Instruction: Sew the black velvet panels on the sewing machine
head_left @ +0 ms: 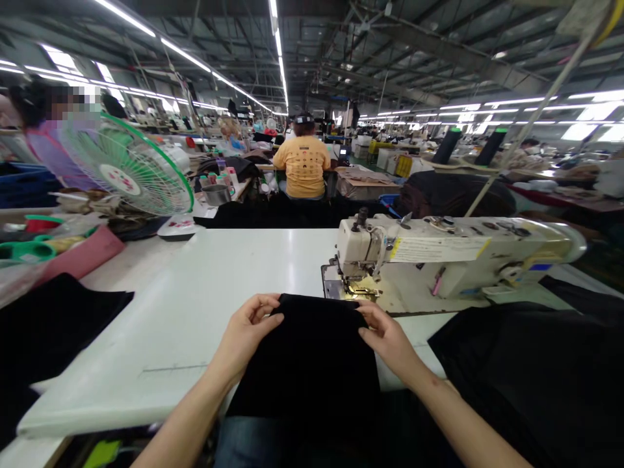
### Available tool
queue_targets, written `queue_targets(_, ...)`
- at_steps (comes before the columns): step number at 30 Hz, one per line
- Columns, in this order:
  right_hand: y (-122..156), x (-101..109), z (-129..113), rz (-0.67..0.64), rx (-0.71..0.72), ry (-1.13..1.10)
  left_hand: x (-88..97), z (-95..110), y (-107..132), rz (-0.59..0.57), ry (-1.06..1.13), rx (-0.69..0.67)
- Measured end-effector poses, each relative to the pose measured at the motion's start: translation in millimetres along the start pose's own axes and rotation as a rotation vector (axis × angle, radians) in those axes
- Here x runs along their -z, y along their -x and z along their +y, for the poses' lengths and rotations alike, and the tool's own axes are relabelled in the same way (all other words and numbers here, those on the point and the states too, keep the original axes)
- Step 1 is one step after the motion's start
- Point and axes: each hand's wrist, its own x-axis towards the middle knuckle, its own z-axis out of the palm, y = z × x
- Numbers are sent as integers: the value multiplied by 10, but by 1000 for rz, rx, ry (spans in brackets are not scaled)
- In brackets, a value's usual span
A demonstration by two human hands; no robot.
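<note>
A black fabric piece (316, 357) hangs between my two hands over the front edge of the white table, its top edge pulled straight. My left hand (253, 325) pinches its upper left corner between thumb and fingers. At the upper right corner, my right hand (385, 331) grips the cloth in the same way. Just behind the cloth's top edge is the needle area of a white sewing machine (439, 260), slightly to the right. The lower part of the fabric drops toward my lap.
Black cloth lies at the left (63, 325) and in a heap at the right (536, 370). A green fan (127, 169) stands at the back left. Farther back, a person in a yellow shirt (303, 162) sits facing away. Thread cones (446, 146) rise behind the machine.
</note>
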Motion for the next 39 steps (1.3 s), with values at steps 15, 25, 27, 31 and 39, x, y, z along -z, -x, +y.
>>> queue_targets(15,112,231,-139,333,-380,-495,-206,403,308,206,125,-132)
queue_targets(25,60,243,-280,399,-465,-718,-275,388,262,231,223,-66)
queue_targets(27,59,249,-280,397,-473,-737,-283,389,258,234,217,-67)
queue_targets(31,46,263,-263,394,-475,-700,-294,392,241,234,200,-62)
queue_targets(39,43,365,-403,349,-280,-380,-242,400,217,275,207,-109)
